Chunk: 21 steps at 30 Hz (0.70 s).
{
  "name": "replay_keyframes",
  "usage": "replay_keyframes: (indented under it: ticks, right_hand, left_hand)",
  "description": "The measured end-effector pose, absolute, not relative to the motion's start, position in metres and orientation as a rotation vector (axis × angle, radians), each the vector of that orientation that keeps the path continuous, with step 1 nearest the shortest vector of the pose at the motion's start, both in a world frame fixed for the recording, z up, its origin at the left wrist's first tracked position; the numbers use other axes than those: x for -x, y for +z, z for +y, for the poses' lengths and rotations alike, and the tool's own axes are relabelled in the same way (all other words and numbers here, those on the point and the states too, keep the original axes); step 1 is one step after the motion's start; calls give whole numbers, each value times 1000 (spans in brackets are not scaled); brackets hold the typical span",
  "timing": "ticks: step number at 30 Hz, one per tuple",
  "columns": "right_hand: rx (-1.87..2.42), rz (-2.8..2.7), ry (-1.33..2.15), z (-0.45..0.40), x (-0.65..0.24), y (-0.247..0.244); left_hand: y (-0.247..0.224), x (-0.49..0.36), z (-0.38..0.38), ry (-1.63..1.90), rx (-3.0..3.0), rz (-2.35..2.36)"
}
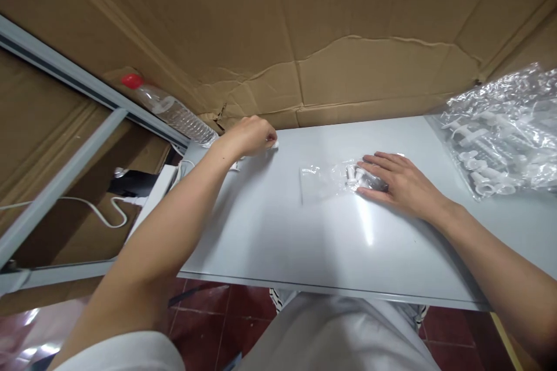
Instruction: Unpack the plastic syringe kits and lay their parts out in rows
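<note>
My left hand (255,134) is at the back left of the grey table (278,232), its fingers pinched on a small white piece (275,144). Most of that piece is hidden, so I cannot tell its kind. On the table ahead of me lies a small clear plastic bag (319,182) with several white plastic parts (354,175) in it. My right hand (400,182) rests over the bag's right end, fingers stretched out and thumb apart. Just beyond my left forearm another small white thing (235,166) shows in part.
A red-capped water bottle (178,116) leans at the back left corner. To the right sits a large clear bag (500,145) of white plastic parts. Cardboard (369,81) walls the back. Metal frame bars (65,69) and a white cable (100,214) are at the left.
</note>
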State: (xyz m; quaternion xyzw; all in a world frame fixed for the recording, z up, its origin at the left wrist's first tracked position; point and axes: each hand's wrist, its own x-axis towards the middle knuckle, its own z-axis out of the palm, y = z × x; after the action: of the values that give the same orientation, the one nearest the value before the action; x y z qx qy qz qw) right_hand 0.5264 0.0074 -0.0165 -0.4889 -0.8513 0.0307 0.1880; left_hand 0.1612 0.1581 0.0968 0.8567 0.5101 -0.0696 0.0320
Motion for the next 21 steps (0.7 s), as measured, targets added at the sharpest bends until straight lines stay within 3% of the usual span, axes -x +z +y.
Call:
replay_keyframes:
  ticks: [7, 11, 16, 21]
  right_hand:
    - [1387, -2389, 112, 6, -529, -16]
    - [1389, -2386, 121, 6, -529, -15]
    - [1332, -2315, 109, 4, -532, -12]
    - [1524, -2035, 85, -8, -541, 6]
  left_hand:
    - [92, -166, 144, -584, -2693, 1631]
    - [90, -160, 143, -609, -2723, 1671]
    - [97, -160, 110, -134, -2701, 1667]
    - [87, -173, 55, 265, -2409, 1329]
